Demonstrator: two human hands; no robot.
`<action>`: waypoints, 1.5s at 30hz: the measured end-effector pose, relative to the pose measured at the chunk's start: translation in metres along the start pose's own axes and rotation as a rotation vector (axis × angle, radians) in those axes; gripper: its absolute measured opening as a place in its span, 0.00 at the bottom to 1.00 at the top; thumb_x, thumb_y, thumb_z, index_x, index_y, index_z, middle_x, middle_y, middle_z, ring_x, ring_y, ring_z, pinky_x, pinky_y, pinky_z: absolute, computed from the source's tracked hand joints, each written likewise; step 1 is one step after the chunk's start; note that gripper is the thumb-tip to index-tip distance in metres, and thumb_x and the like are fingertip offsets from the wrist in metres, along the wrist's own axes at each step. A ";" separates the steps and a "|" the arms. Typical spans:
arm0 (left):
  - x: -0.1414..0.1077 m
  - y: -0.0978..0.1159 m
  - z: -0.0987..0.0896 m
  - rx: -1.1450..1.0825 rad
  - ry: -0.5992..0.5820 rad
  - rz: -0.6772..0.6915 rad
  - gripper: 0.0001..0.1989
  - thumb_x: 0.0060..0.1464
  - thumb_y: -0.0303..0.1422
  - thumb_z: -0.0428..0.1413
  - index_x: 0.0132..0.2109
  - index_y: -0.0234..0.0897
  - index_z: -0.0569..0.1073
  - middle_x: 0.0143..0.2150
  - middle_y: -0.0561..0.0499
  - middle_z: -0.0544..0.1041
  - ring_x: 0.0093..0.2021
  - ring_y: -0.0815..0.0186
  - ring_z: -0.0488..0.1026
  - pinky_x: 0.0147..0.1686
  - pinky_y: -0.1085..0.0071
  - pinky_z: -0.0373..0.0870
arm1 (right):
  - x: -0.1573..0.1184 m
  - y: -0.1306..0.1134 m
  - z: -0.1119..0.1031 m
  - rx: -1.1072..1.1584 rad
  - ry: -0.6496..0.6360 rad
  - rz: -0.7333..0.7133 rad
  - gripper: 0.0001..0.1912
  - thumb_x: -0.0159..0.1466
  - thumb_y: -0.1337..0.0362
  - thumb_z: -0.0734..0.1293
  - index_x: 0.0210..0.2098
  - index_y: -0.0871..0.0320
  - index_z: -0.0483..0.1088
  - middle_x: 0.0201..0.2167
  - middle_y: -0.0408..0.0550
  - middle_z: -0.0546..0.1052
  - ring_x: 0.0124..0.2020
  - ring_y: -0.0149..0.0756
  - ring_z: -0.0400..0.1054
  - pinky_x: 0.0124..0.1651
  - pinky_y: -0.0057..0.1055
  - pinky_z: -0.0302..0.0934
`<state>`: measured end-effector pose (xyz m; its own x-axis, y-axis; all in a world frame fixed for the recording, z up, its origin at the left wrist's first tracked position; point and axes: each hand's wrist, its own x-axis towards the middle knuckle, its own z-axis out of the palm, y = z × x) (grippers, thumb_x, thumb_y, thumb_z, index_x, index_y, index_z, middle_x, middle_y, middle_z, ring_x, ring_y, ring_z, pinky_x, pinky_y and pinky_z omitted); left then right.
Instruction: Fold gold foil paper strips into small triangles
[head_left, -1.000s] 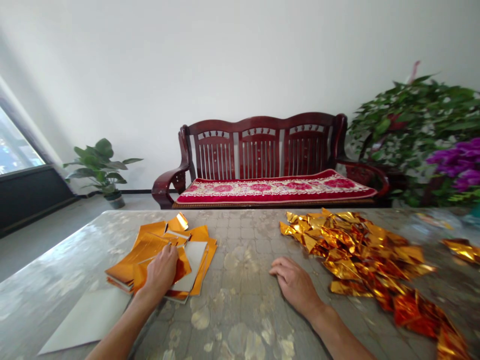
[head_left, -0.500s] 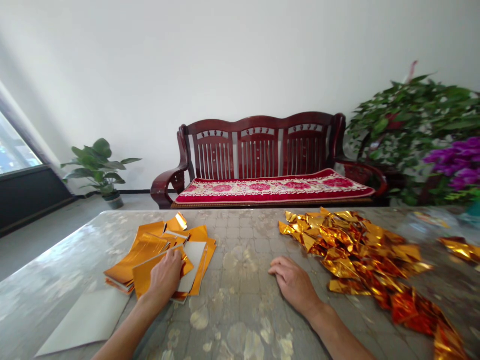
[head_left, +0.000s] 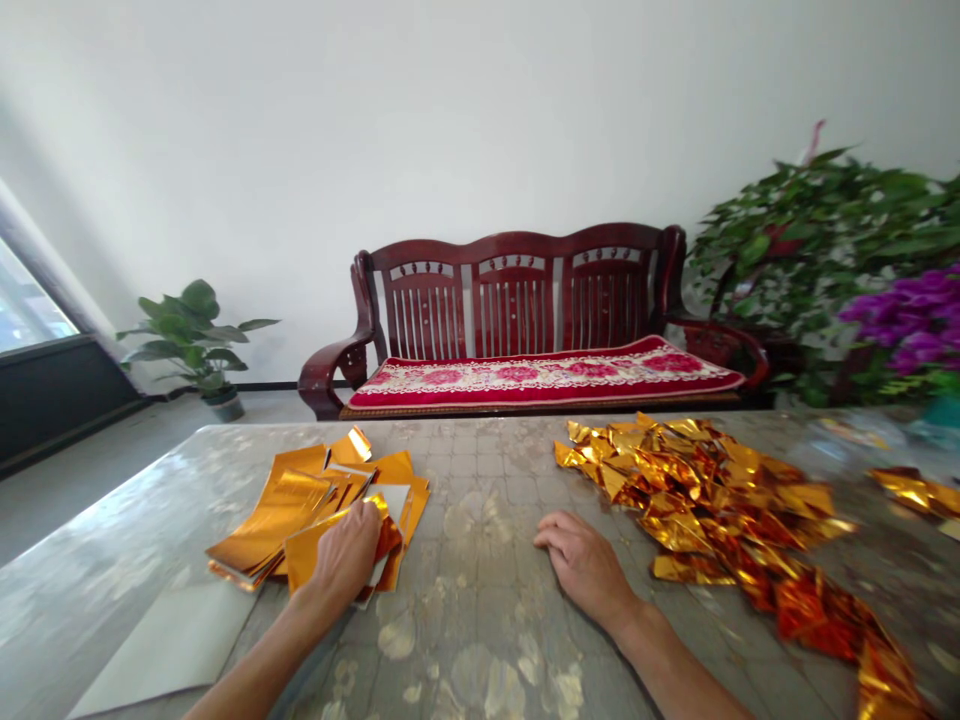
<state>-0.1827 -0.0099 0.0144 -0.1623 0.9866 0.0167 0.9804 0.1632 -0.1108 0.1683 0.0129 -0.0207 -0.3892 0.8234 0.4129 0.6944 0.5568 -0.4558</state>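
My left hand (head_left: 349,545) is closed on a gold foil sheet (head_left: 301,556), over a loose stack of gold sheets (head_left: 289,505) at the left of the table. White paper backs show among the sheets. My right hand (head_left: 581,565) rests on the table with its fingers curled together; whether anything lies inside them is hidden. Right of it spreads a heap of folded gold foil pieces (head_left: 690,480), which trails toward the front right corner and turns orange-red there. A pale sheet (head_left: 169,640) lies flat at the front left.
The table (head_left: 480,640) has a patterned clear cover. A plastic bag (head_left: 847,440) and more foil (head_left: 915,490) lie at the right. Beyond stands a dark red wooden bench (head_left: 517,300) with a floral cushion, between a potted plant (head_left: 191,335) and leafy plants (head_left: 810,250) with purple flowers.
My left hand has moved slightly right, and the gold sheet in it has shifted right over the white paper. My right hand has hardly moved. The view has turned slightly.
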 end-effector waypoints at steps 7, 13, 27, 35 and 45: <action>-0.017 0.074 -0.003 -0.230 -0.041 0.419 0.15 0.68 0.31 0.38 0.42 0.37 0.69 0.40 0.47 0.73 0.38 0.63 0.72 0.36 0.69 0.63 | 0.000 0.000 0.000 0.000 -0.006 0.003 0.17 0.60 0.76 0.58 0.33 0.53 0.77 0.37 0.46 0.77 0.42 0.36 0.70 0.46 0.31 0.62; -0.019 0.103 -0.001 -0.300 0.025 0.562 0.15 0.68 0.33 0.41 0.40 0.39 0.72 0.41 0.46 0.75 0.41 0.61 0.72 0.41 0.66 0.67 | -0.001 -0.001 -0.001 0.004 -0.008 0.004 0.18 0.61 0.76 0.58 0.34 0.54 0.77 0.37 0.46 0.76 0.42 0.36 0.69 0.46 0.30 0.62; -0.045 0.136 0.006 -0.261 0.097 0.551 0.25 0.62 0.36 0.52 0.65 0.40 0.63 0.69 0.43 0.61 0.67 0.52 0.58 0.65 0.52 0.58 | 0.001 -0.009 -0.002 -0.056 0.007 0.031 0.15 0.68 0.71 0.59 0.42 0.53 0.76 0.38 0.46 0.76 0.43 0.36 0.69 0.48 0.30 0.61; -0.065 0.169 0.007 -0.325 0.059 0.601 0.28 0.61 0.39 0.54 0.66 0.40 0.62 0.70 0.42 0.60 0.67 0.48 0.58 0.65 0.49 0.57 | 0.005 -0.010 -0.005 -0.259 0.047 0.238 0.09 0.65 0.64 0.65 0.43 0.55 0.75 0.42 0.49 0.76 0.47 0.44 0.67 0.50 0.36 0.59; -0.067 0.168 -0.004 -0.511 0.092 0.615 0.20 0.59 0.31 0.55 0.58 0.40 0.70 0.63 0.44 0.69 0.61 0.52 0.66 0.62 0.51 0.63 | 0.005 -0.006 -0.003 -0.201 0.088 0.274 0.06 0.63 0.69 0.64 0.30 0.54 0.69 0.33 0.45 0.76 0.39 0.39 0.69 0.40 0.32 0.58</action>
<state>-0.0065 -0.0485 -0.0015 0.4116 0.8924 0.1850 0.8247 -0.4511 0.3412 0.1637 0.0130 -0.0139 -0.1245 0.9218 0.3672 0.8745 0.2768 -0.3984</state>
